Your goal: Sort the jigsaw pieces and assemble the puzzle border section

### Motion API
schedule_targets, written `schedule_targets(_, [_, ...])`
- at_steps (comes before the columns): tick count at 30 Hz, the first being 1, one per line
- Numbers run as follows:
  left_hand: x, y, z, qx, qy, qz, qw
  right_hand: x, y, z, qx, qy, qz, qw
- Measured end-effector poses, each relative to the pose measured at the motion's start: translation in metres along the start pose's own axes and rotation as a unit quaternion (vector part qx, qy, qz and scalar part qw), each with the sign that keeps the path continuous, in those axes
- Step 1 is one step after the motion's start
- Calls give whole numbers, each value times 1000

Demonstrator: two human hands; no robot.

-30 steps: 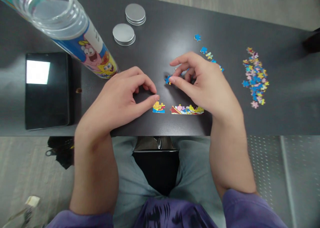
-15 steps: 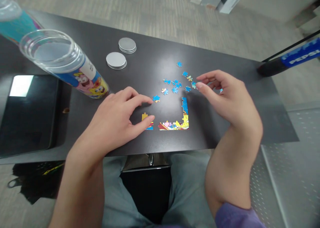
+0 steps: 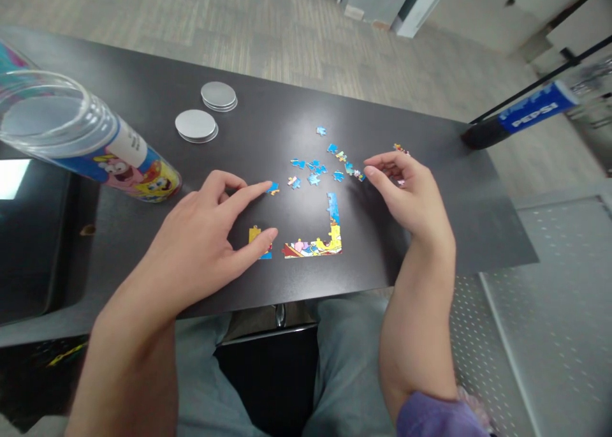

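Observation:
My left hand (image 3: 205, 226) lies over the dark table with thumb and forefinger spread. Its forefinger tip touches or hovers at a blue puzzle piece (image 3: 273, 187). The thumb partly covers a small yellow, red and blue joined puzzle section (image 3: 254, 235). To its right lies an L-shaped joined puzzle edge (image 3: 313, 249), with a blue strip running up its right side. My right hand (image 3: 406, 191) is loosely curled, a small gap between thumb and forefinger tips, beside a puzzle piece (image 3: 359, 176). Several loose, mostly blue pieces (image 3: 313, 179) lie between the hands.
A clear SpongeBob canister (image 3: 129, 162) stands at left, near a black, shiny flat object (image 3: 23, 245). Two stacks of silver discs (image 3: 196, 125) sit at the back. A Pepsi bottle (image 3: 526, 115) is at the right end. More pieces (image 3: 400, 148) lie behind my right hand.
The view has shifted, so the table things appear further left. My right hand has moved slightly right relative to the pieces, uncovering some of them. My left hand keeps nearly the same pose.

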State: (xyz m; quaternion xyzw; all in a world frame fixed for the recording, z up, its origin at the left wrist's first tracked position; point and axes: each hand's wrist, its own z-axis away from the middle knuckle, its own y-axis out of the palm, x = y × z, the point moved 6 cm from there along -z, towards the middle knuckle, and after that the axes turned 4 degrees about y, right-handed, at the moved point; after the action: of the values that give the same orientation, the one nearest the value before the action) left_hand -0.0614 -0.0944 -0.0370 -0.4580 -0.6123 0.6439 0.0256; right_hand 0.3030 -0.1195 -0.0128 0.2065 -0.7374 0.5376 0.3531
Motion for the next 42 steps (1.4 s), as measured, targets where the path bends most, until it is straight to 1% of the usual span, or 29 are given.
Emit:
schedule_targets(2, [5, -3, 5, 15, 17, 52, 998, 3, 3, 0, 4, -7, -2, 1000])
schedule_targets(4, [9, -5, 9, 24, 41, 77, 996, 6, 5, 0, 14, -11, -4, 1000])
schedule_targets(7, [14, -6, 11, 20, 58, 67, 996, 8, 9, 1, 35, -20, 3, 999])
schedule_targets(10, [11, -5, 8, 26, 58, 63, 996, 9, 14, 1, 55, -30, 28, 998])
schedule_targets(14, [3, -7, 2, 47, 47, 80, 995, 10, 16, 0, 40, -45, 21, 998])
schedule_targets(16, [1, -9, 0, 49, 44, 85, 994, 14, 18, 0, 31, -55, 11, 998])
schedule_targets(22, [-1, -11, 0, 64, 39, 89, 993, 23, 21, -1, 10, -58, 12, 998])
schedule_targets(27, [-7, -14, 1, 62, 37, 90, 993, 17, 20, -3, -4, -80, 27, 996])
schedule_targets(31, [-14, -17, 1, 77, 43, 72, 993, 16, 20, -3, 4, -95, 49, 994])
schedule_targets(37, [-10, -16, 1, 57, 61, 74, 994, 20, 19, -2, 4, -84, 33, 996])
schedule_targets(42, [-3, -14, 1, 41, 71, 89, 993, 15, 16, -5, -3, -41, 5, 999])
